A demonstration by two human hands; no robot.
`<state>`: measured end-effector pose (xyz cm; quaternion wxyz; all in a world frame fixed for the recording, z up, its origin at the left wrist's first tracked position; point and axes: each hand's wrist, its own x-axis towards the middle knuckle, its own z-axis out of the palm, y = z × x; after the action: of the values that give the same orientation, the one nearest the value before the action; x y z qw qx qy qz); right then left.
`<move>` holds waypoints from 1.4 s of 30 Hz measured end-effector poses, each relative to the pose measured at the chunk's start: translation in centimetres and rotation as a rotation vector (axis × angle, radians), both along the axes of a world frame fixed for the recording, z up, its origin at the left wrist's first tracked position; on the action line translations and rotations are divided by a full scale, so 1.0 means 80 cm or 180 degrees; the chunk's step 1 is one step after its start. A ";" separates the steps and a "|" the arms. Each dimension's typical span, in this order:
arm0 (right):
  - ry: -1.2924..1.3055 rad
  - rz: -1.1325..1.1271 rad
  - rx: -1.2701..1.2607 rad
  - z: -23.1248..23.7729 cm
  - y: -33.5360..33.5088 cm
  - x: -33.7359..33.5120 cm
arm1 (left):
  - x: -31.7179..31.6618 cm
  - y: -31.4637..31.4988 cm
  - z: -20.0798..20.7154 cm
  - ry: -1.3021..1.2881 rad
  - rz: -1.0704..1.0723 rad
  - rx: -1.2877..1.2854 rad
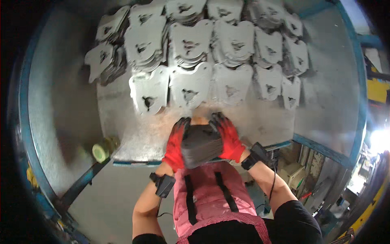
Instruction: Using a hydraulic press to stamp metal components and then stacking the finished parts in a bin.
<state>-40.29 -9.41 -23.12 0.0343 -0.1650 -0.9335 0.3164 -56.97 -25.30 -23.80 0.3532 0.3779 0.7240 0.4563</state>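
Observation:
Between my two gloved hands is a thick stack of dark grey flat metal plates (pixel 202 147), at the front edge of the metal table. My left hand (pixel 177 140), in a red glove with dark fingertips, presses against the stack's left side. On its right side my right hand (pixel 227 136), gloved the same way, grips it with the fingers pointing away from me. The stack's edges face me, and its underside is hidden. Just beyond my fingertips lie stacks of pale silvery plates (pixel 190 87) with cut-out holes.
More stacked plates (pixel 146 42) stand in rows toward the back. Metal side walls with blue edges (pixel 359 101) enclose the table (pixel 268 120). A roll of pale tape (pixel 99 152) is at the left front corner. A beige box with a green button (pixel 293 175) sits below the right front.

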 end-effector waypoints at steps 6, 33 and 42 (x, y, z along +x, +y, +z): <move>0.0257 0.0103 -0.0603 -0.014 -0.004 0.013 | -0.008 0.008 -0.005 0.1210 -0.0783 0.0119; -0.0621 -0.0283 -0.2223 0.017 0.024 -0.009 | -0.040 0.015 -0.016 0.0123 -0.0952 -0.0016; -0.0396 0.0340 -0.3444 0.013 -0.063 0.044 | -0.016 -0.048 0.069 -0.1804 -0.0883 -0.1474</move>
<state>-36.79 -14.44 -22.07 -0.1269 -0.1299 -0.6449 0.7424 -58.23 -29.14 -18.31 0.6735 0.2415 0.6236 0.3150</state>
